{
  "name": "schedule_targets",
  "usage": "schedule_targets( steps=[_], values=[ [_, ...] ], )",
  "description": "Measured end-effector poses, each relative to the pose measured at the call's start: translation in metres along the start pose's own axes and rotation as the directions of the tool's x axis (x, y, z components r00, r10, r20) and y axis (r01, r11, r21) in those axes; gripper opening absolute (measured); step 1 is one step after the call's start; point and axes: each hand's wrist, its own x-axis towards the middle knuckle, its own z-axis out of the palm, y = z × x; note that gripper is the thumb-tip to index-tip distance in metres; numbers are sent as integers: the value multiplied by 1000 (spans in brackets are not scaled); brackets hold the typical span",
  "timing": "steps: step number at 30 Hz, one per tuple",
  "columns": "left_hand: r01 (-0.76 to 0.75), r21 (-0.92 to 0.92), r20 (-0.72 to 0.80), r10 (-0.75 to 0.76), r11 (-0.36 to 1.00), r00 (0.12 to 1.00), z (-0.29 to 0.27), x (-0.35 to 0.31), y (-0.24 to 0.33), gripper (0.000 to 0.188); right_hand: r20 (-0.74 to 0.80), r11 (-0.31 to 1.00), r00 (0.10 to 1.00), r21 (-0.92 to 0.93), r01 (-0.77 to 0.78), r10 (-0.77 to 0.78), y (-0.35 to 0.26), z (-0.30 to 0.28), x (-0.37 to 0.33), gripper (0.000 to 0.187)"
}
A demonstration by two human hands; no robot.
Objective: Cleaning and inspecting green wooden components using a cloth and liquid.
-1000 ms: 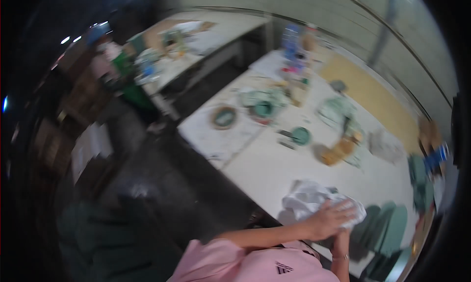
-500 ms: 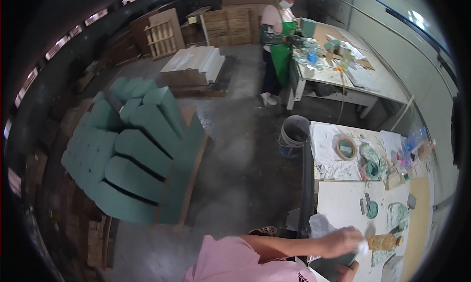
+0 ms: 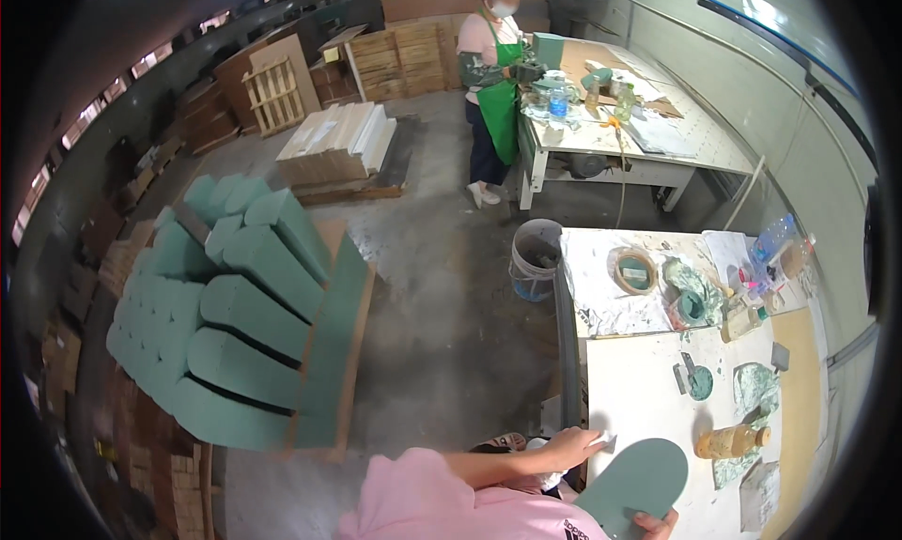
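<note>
Bright on the right, dim on the left, heavy fisheye bend.

Daylight falls from the upper right, with glare on the wall and the white worktop. The left side sinks into shadow toward the black circular rim. Straight edges curve near the border. Focus is fairly sharp at the centre, softer and slightly smeared along the lower edge.

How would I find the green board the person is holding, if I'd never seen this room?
Start at the white worktable on the right. At its near edge, the rounded green board lies flat between the person's left hand and right hand. Other green boards are stacked on the floor; only this one is on the table.
</note>
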Motion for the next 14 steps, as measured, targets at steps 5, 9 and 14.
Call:
schedule_targets(
  steps=[5,9,14],
  values=[
    [-718,-115,-100,711,687,696,17,35,121,15,-81,990,991,81,115,-109,-8,3,2,50],
    [-784,82,353,718,615,600,22,53,132,18,-4,987,997,137,80,-80,-13,16,4,52],
    [-219,22,494,180,975,851,41,44,77,26,-138,912,968,386,-140,207,-8,18,-43,31]
  ],
)
